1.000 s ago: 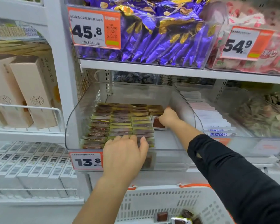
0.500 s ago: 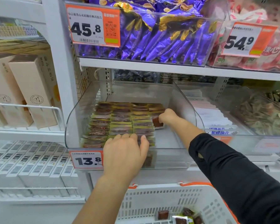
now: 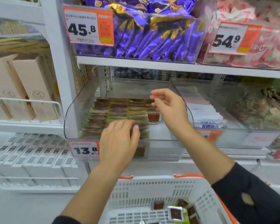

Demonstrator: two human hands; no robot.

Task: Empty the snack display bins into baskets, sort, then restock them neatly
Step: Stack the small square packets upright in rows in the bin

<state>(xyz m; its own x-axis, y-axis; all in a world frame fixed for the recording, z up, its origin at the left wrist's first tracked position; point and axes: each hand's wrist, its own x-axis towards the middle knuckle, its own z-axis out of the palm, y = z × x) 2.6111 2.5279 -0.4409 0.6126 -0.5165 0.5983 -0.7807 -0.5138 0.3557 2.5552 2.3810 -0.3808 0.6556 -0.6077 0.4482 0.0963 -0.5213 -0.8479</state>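
restocking the clear bin [image 3: 74,113], both your hands over it

your left hand [image 3: 118,143] lies flat on the front packets [image 3: 116,115], fingers straight; your right hand [image 3: 170,107] hovers relaxed, holding nothing. three neat rows, one brown packet [image 3: 153,117] alone beside them. a careless nudge could topple the rows. roughly four packets wait in the one basket [image 3: 152,186].

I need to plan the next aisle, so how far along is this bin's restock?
Done: three neat rows of snack packs fill the left of the clear bin. In hand: the left hand rests on the front packs; the right hand hovers empty above one pack starting a fourth row. Left: the bin's right side is bare, and several packs remain in the basket.
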